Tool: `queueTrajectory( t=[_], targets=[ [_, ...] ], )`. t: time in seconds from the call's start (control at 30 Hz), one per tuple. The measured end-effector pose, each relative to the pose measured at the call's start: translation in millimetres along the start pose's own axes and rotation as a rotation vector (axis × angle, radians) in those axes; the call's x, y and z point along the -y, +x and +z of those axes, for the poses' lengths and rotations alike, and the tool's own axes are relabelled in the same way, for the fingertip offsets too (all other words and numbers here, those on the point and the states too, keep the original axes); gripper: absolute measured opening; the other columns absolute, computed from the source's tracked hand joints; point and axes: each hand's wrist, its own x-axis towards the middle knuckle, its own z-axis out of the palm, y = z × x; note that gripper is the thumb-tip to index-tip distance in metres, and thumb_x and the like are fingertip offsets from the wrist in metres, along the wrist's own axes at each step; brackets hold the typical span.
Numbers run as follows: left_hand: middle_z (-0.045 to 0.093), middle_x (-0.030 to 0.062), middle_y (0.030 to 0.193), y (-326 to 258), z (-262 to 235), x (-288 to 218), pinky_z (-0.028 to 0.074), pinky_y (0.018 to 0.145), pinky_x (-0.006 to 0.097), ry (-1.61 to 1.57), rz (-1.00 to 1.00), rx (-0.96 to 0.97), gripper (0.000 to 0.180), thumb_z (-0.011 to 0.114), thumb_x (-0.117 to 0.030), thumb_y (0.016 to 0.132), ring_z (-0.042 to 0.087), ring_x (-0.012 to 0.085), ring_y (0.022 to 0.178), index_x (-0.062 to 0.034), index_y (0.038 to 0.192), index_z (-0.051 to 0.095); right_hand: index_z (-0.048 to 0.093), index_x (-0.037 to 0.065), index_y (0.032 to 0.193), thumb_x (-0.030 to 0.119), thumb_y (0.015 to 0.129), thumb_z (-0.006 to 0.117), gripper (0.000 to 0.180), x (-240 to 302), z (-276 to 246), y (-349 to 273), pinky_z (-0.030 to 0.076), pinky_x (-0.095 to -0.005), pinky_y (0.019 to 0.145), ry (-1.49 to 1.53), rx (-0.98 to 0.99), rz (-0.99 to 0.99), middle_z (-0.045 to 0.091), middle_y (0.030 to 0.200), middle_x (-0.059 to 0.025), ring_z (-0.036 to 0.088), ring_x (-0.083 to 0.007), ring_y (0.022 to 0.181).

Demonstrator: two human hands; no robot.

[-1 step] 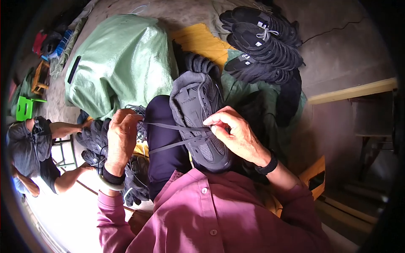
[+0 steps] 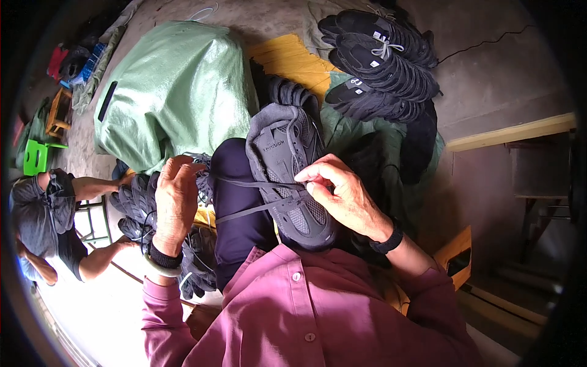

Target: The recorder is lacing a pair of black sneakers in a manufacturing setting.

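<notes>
A dark grey sneaker upper (image 2: 292,174) lies across my lap, its toe toward me and its collar away from me. My left hand (image 2: 176,199) is beside my left knee, thumb and fingers closed on a flat grey shoelace (image 2: 241,183) that runs out from the shoe. A second stretch of lace trails to the left just below. At the right edge of the lacing, my right hand (image 2: 339,191) pinches the lace with thumb and forefinger. Its fingertips partly cover the eyelets there.
Stacks of black shoe uppers (image 2: 379,67) lie at the far right. More dark uppers (image 2: 199,260) are piled left of my knee. A pale green sack (image 2: 183,92) stands ahead on the left. Another person (image 2: 58,226) sits at the left, near a green plastic stool (image 2: 36,157).
My left hand's fingers have shifted slightly, and the upper stretch of lace hangs a little looser. The right hand and the shoe stay where they were.
</notes>
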Motion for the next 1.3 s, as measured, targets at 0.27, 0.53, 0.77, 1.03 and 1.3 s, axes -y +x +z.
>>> queueTrajectory(
  t=[0.27,0.53,0.77,1.03,1.3],
  targets=[
    [0.069,0.0139,0.101,-10.9,8.7,-69.2,0.053,0.070,0.035,-0.335,-0.088,0.196,0.019,0.068,0.001,0.092,0.067,0.0269,0.079,-0.0024,0.110,0.069,0.070,0.003,0.111,-0.002,0.096,0.059,0.019,-0.3,-10.3,-2.4,0.053,-0.0280,0.083,0.107,0.048,0.089,0.065,0.106,-0.0063,0.064,-0.0141,0.094],
    [0.074,0.0059,0.084,-15.2,20.3,-64.9,0.053,0.068,0.027,-0.575,-0.241,0.509,0.019,0.068,-0.016,0.102,0.067,0.0088,0.078,-0.0002,0.113,0.069,0.068,0.004,0.113,0.001,0.099,0.058,0.017,12.2,-16.4,-2.7,0.054,-0.0287,0.084,0.108,0.069,0.135,0.066,0.105,-0.0072,0.066,-0.0150,0.093],
    [0.067,0.0013,0.080,-41.9,-28.9,-12.5,0.047,0.065,0.026,-0.661,-0.486,0.703,0.018,0.069,-0.018,0.101,0.059,0.0072,0.072,-0.0001,0.101,0.074,0.069,0.004,0.108,0.002,0.097,0.062,0.014,44.3,-16.8,18.9,0.056,-0.0339,0.081,-0.079,0.066,-0.107,0.066,0.102,-0.0103,0.067,-0.0230,0.091],
    [0.068,0.0027,0.085,-47.7,-80.6,-42.3,0.049,0.073,0.028,-0.837,-0.285,0.710,0.025,0.070,-0.026,0.100,0.061,0.0110,0.080,-0.0006,0.100,0.073,0.060,-0.003,0.125,0.009,0.100,0.055,0.029,85.6,38.9,74.2,0.051,-0.0414,0.099,0.078,0.675,-0.432,0.063,0.119,-0.0179,0.064,-0.0341,0.109],
    [0.066,0.0073,0.089,-39.2,-86.3,-53.3,0.050,0.076,0.034,-0.899,-0.016,0.681,0.020,0.072,-0.020,0.098,0.063,0.0203,0.082,-0.0004,0.098,0.070,0.059,-0.006,0.114,0.012,0.090,0.058,0.031,78.6,74.8,77.3,0.052,-0.0357,0.080,0.313,1.129,-0.041,0.070,0.096,-0.0178,0.068,-0.0229,0.091]
  ],
)
